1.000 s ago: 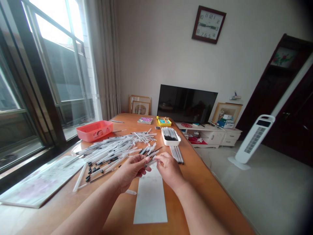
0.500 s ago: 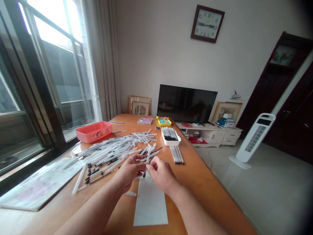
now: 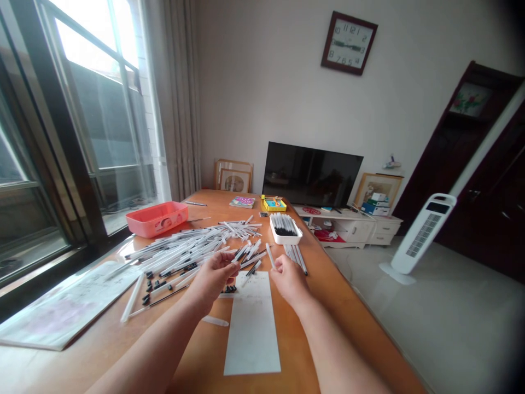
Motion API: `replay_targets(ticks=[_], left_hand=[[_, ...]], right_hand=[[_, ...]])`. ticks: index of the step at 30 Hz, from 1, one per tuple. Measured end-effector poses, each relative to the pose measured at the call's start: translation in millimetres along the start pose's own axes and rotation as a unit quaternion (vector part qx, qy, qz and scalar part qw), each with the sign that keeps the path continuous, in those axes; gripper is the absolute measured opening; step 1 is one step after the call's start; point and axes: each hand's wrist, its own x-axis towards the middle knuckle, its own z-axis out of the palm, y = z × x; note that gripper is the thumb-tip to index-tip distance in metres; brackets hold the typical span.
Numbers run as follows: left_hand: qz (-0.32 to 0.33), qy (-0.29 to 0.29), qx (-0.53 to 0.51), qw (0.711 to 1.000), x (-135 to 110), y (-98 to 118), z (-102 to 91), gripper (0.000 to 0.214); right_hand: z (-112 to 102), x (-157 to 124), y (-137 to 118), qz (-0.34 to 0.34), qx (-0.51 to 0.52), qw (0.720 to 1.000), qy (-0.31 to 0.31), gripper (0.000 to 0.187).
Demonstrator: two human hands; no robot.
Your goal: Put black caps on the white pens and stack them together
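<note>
**Right hand point(image 3: 289, 279) pinches slim translucent plastic pen point(image 3: 269, 255)**

The pen is just right of the far end of the long white paper strip point(image 3: 252, 339). The left hand point(image 3: 214, 278), just left of that end, has thumb and finger close together; I cannot tell whether they hold anything. Loose clear-and-black plastic pens point(image 3: 186, 247) lie left of the strip.

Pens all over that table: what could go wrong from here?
The row of pens lies beside the right hand, not far from the table's edge; a nudge might send some rolling off.

The white box, packed with pens, also stands near that edge and could be knocked.

Small black caps lie loose near the left forearm; a careless sweep could scatter them.
</note>
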Motion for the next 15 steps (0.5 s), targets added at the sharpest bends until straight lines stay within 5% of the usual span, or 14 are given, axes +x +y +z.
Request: replay_targets(ticks=[7, 15], left_hand=[[0.044, 0.044, 0.017, 0.998, 2.2, 6.7, -13.2, 0.051], [0.075, 0.049, 0.029, 0.996, 5.0, 5.0, -18.1, 0.047]], right_hand=[[-4.0, 15.3, 22.9, 0.060, -0.155, 0.986, 0.003, 0.008], [-1.9, 15.6, 21.6, 0.097, -0.198, 0.975, 0.011, 0.017]])
